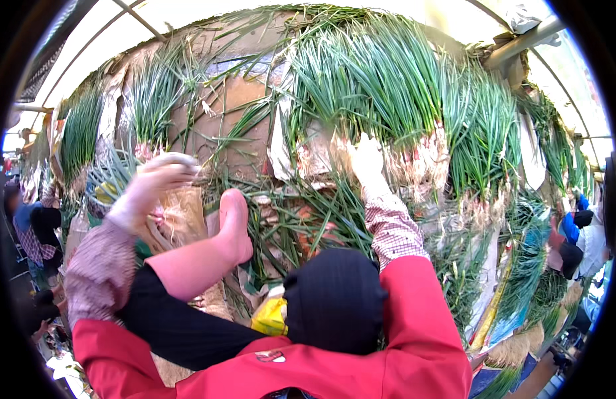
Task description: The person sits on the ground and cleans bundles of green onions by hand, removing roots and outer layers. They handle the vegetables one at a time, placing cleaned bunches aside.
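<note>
My right hand (366, 158), in a pale glove, reaches to the pinkish, rooted ends of a row of spring onions (387, 80). Its fingers touch the stems near the roots, but whether they close on any is unclear. Blurred by motion, my left hand (161, 174) hangs above a tan sack-like wrapping (191, 202), beside my pink rubber boot (232, 224); the fingertips are too smeared to show a grip. Below it, a clump of pale roots (176, 219) fans out. A smaller upright bunch of spring onions (156, 95) stands beyond this hand.
Loose green leaves (283, 224) litter the ground around my boot. More spring onions (482, 129) line the right, and another bunch (81, 129) the far left. A yellow packet (270, 316) lies by my knee. People (579, 234) work at the right edge and another person (36, 229) at the left.
</note>
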{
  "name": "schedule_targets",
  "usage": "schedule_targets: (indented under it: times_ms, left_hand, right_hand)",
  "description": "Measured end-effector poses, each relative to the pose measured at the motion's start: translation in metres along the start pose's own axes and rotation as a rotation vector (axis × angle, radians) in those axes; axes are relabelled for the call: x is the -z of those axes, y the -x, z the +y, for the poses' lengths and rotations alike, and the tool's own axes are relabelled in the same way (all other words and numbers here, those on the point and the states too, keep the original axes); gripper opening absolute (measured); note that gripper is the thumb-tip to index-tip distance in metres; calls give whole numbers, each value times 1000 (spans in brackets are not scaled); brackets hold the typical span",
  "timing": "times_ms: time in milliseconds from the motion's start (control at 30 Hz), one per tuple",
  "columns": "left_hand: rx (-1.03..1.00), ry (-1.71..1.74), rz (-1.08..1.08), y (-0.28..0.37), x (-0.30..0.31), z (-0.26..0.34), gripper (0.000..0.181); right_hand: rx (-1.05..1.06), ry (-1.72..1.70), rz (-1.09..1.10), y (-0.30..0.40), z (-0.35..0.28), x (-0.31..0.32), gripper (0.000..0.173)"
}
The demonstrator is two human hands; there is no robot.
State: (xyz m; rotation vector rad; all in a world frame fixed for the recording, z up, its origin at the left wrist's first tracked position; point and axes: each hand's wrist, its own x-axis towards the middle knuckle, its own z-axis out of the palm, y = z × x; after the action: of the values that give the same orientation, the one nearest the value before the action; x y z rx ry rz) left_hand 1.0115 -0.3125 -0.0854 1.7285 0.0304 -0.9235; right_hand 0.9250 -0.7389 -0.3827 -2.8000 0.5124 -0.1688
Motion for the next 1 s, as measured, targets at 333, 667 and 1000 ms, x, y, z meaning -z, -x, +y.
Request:
schedule_targets:
  times_ms: [333, 667, 1000]
  left_hand:
    - [11, 192, 23, -296, -230, -129, 71]
    - [193, 832, -90, -331, -236, -143, 27]
    - [65, 605, 103, -315, -214, -121, 16]
  right_hand:
    - [-334, -249, -193, -10, 57, -3, 69]
    - [-748, -291, 35, -119, 225, 97, 48]
    - [-397, -1102, -418, -91, 74, 1, 41]
